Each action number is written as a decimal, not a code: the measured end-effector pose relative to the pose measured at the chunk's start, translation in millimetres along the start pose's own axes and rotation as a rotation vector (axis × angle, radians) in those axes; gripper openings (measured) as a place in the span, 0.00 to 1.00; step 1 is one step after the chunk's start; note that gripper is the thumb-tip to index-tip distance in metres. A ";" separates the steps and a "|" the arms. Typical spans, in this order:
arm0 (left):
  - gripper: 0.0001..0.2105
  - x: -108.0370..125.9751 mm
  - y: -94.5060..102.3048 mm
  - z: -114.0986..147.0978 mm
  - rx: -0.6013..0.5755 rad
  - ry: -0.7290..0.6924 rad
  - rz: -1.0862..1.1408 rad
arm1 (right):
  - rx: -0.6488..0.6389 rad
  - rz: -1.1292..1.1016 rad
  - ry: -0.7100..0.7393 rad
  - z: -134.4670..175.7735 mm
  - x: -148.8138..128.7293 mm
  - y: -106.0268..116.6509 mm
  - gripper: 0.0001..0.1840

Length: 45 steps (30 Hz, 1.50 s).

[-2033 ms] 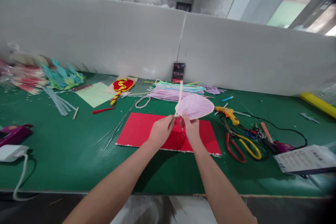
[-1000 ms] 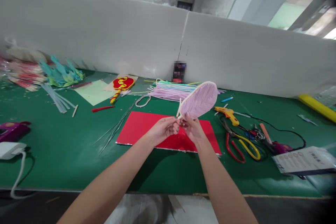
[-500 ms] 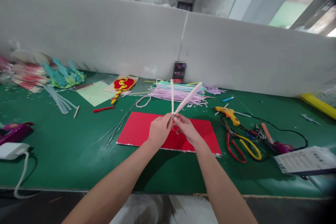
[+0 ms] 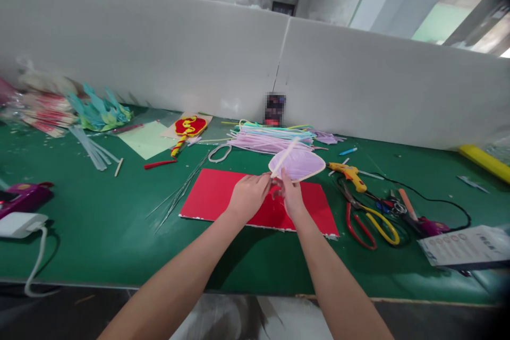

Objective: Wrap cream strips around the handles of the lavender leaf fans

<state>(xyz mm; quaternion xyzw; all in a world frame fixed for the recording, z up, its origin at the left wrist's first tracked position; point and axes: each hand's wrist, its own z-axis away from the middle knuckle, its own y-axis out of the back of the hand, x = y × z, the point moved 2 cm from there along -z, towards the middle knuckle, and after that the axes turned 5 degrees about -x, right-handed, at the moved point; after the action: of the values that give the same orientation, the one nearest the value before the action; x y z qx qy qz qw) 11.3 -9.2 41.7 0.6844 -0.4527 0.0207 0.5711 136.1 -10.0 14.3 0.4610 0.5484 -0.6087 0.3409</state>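
In my right hand (image 4: 290, 196) is a lilac, petal-shaped piece (image 4: 305, 164) with a cream edging, its broad face turned up. A narrow cream strip (image 4: 283, 160), like a pipe cleaner, slants across its left side. Close beside the right hand, my left hand (image 4: 251, 194) is closed at the lower end of that strip, with fingertips pressed together. Where the strip and the petal's base meet, fingers hide the join. Both hands are above a red board (image 4: 211, 191) lying on the green table.
Behind my hands lies a bundle of lilac and mint pipe cleaners (image 4: 255, 141). To the right are a yellow glue gun (image 4: 348, 174), red-and-yellow-handled pliers (image 4: 374, 223) and a white box (image 4: 462, 244). Thin wires (image 4: 175, 199) and a red-and-yellow fan-shaped ornament (image 4: 190, 126) lie left.
The petal-shaped piece was seen edge-on and now shows its lilac face, tipped to the right. The cream strip has gone from upright to slanted. My right wrist has turned.
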 end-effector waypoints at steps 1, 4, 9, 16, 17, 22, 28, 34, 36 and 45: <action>0.10 0.2 -1.6 -0.1 -0.015 0.008 -0.007 | 0.053 -0.018 0.000 -0.8 0.8 1.3 0.16; 0.10 -0.4 -5.2 0.8 -0.044 0.054 -0.060 | 0.104 -0.041 0.002 -2.7 0.9 2.8 0.15; 0.12 -4.0 -4.8 1.9 -0.044 0.126 0.175 | 0.085 -0.022 0.024 -1.7 -3.8 2.7 0.13; 0.13 -1.3 -9.3 -5.1 -0.148 0.192 0.962 | 0.026 -0.159 0.004 -1.0 -6.4 3.1 0.16; 0.13 -0.9 -9.8 -5.9 -0.164 0.211 1.024 | 0.015 -0.171 0.001 -0.9 -6.9 2.8 0.16; 0.13 -1.7 -8.8 -6.1 -0.253 0.276 1.260 | -0.025 -0.189 -0.021 1.4 -11.0 0.9 0.15; 0.12 -5.2 -9.3 -1.6 -0.433 0.362 1.441 | -0.070 -0.174 -0.057 2.9 -12.8 4.2 0.18; 0.10 -2.9 -10.4 1.3 -0.453 0.329 1.558 | -0.182 -0.143 -0.044 3.3 -12.1 5.6 0.19; 0.09 -1.7 -11.0 1.8 -0.433 0.315 1.590 | -0.206 -0.144 -0.037 4.1 -12.9 5.5 0.19; 0.10 -4.7 -16.7 -3.2 -0.245 0.308 1.549 | -0.204 -0.165 -0.061 2.1 -9.3 1.9 0.19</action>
<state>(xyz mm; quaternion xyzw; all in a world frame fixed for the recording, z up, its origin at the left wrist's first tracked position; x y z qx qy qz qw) 20.8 -4.9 27.6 0.0972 -0.7145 0.4559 0.5216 140.7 -13.3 22.2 0.3587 0.6326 -0.5897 0.3513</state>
